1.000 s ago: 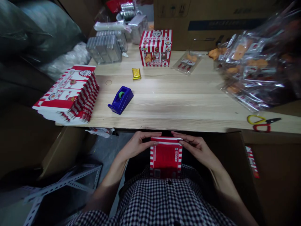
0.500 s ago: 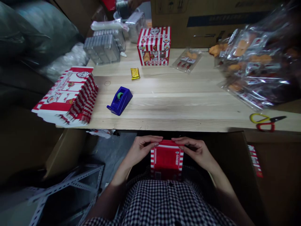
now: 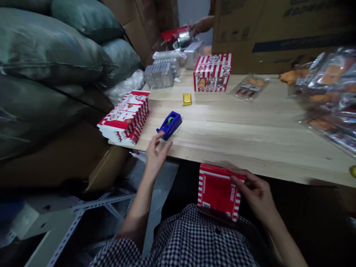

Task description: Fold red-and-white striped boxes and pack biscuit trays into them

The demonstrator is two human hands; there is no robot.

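Observation:
My right hand (image 3: 251, 187) pinches the upper right edge of a red and white striped cardboard box (image 3: 218, 193), which is tilted in front of my body below the table edge. My left hand (image 3: 156, 154) is empty, fingers apart, with the index fingertip at the front end of a blue tape dispenser (image 3: 171, 125); whether it touches cannot be made out. A roll of green tape (image 3: 170, 119) sits in the dispenser. Left of it lies a stack of flat printed cartons (image 3: 125, 115) with striped sides.
On the table (image 3: 244, 137) are a gold packet (image 3: 187, 99), an upright striped box (image 3: 213, 73), a flat clear packet (image 3: 249, 89) and clear plastic trays (image 3: 160, 75). Bagged items (image 3: 330, 96) pile up at right. Behind, another person's hand (image 3: 203, 25) is near something red.
My left hand has let go of the box and moved up and left to the tape dispenser. My right hand still holds the box, now more tilted. The view has swung left.

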